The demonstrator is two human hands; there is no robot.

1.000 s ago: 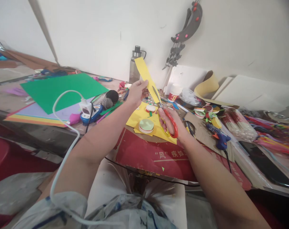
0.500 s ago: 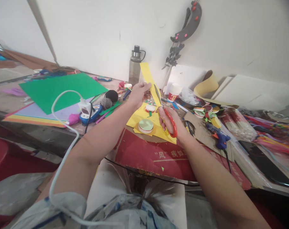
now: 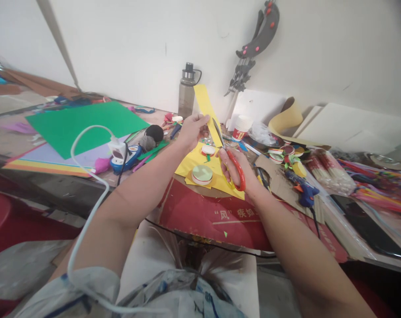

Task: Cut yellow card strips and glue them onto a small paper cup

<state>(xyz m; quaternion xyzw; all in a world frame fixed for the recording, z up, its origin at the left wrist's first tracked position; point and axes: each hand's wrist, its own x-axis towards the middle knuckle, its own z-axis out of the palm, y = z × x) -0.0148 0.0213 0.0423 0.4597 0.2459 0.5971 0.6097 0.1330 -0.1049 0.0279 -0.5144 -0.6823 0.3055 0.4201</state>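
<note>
A strip of yellow paper (image 3: 204, 100) is pinched in my left hand (image 3: 194, 131), its upper end standing up past the fingers. My right hand (image 3: 237, 170) grips a pair of scissors (image 3: 239, 164) with red and yellow handles. Their blades lie along the lower part of the strip, just right of my left fingertips. Beneath my hands, yellow paper sheets (image 3: 187, 164) rest on a red printed board (image 3: 194, 212). On the sheets sit a round pale-green-topped disc (image 3: 202, 174) and a smaller white round piece (image 3: 207, 151) with a bit of green under it.
Left are a green sheet (image 3: 84, 121), a blue power strip (image 3: 129, 157) and a white cable (image 3: 88, 221) crossing over my left arm. A bottle (image 3: 186, 92) and paper cup (image 3: 242, 128) stand behind. Right are a blue glue gun (image 3: 306, 191) and black phone (image 3: 369, 225).
Almost nothing differs. The view shifts very slightly; both hands, the scissors and the paper strip keep nearly the same places.
</note>
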